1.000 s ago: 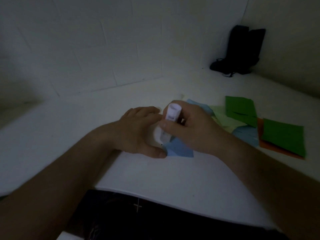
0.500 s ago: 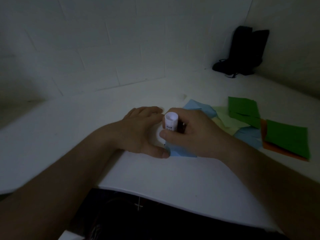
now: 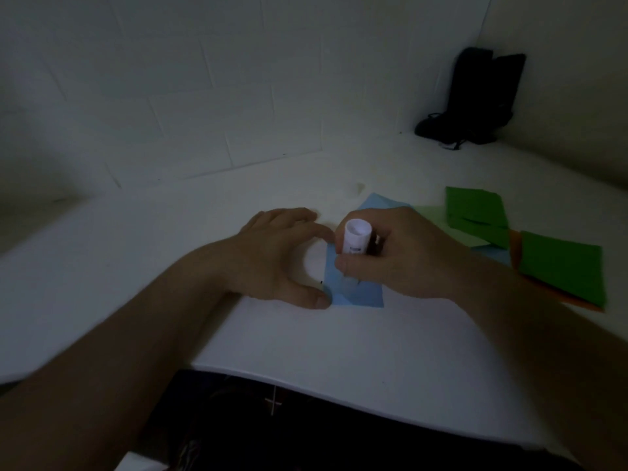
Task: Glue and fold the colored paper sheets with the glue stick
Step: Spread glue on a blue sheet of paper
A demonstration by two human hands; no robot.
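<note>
Dim, flat light across my head view: the white counter (image 3: 339,338) reads grey and the wall tiles bow with wide-angle distortion. My left forearm (image 3: 112,351) smears softly near the frame edge; corners fall into murk.

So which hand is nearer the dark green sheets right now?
Right. The right hand, gripping the glue stick over the blue sheet, sits just beside the dark green sheets; the left hand lies farther off, beyond the blue sheet.

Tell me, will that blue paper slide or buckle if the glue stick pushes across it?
Likely floppy: the blue paper is a thin flat sheet. Probably slides on the smooth table, hence the left hand pinning its edge.
</note>
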